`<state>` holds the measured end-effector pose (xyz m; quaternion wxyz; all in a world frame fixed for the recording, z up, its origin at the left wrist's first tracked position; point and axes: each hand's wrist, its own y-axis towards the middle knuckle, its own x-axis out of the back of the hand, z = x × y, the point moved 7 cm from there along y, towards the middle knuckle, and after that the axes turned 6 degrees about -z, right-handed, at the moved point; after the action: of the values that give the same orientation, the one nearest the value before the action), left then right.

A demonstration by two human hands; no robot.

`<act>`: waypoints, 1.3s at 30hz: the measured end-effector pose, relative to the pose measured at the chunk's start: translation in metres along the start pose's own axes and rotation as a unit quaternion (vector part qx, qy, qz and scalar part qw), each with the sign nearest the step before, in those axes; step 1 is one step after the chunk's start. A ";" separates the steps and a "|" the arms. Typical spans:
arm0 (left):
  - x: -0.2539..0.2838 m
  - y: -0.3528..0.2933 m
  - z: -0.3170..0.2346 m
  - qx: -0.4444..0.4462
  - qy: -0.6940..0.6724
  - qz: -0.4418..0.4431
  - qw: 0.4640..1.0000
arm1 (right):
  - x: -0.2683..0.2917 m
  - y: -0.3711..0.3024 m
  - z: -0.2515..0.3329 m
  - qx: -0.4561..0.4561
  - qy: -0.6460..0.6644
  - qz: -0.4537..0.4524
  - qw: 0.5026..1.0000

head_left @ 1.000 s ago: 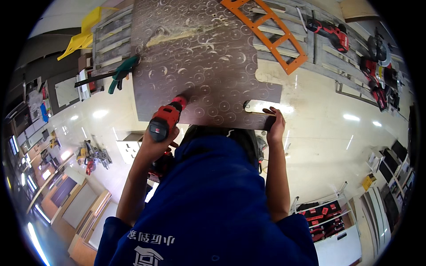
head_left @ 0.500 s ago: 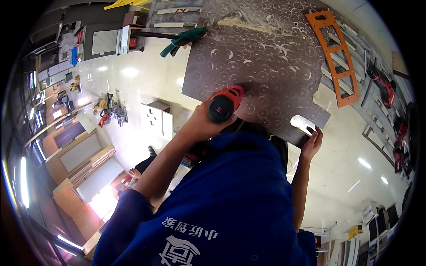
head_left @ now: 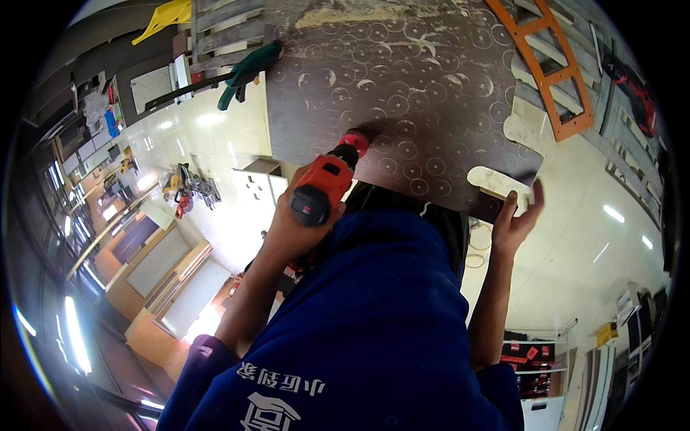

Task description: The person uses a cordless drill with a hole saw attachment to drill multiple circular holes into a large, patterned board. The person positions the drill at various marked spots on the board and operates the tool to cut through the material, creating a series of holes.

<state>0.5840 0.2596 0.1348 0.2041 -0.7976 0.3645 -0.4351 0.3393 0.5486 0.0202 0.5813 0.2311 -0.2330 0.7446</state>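
My left hand point(head_left: 293, 233) is wrapped around the grip of a red and black cordless drill point(head_left: 323, 188). A round red attachment point(head_left: 353, 142) on its front end sits over the near left part of a dark brown board point(head_left: 402, 86); whether it touches the surface, I cannot tell. Many circle marks and some pale dust cover the board. At the board's near right corner, beside a rounded cut-out slot, my right hand point(head_left: 514, 228) has its thumb and fingers apart. It holds nothing that I can see.
A green and black clamp point(head_left: 248, 72) sits at the board's left edge. An orange panel with rectangular openings point(head_left: 553, 72) lies on the right over grey slats. Beyond it is a red and black power tool point(head_left: 632, 93). A white box point(head_left: 260, 178) stands on the floor to the left.
The drill has swung left and tilted, so more of its red body shows. My right hand's fingers have come out of the slot and spread. The whole view has shifted.
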 end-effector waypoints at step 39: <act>0.003 0.010 -0.003 0.065 0.044 0.044 0.996 | -0.079 0.062 0.022 0.345 -0.327 0.212 0.854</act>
<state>0.5787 0.2508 0.1319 0.2582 -0.7458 0.3785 -0.4835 0.2973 0.4619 -0.0164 0.1820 0.5922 -0.1809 0.7638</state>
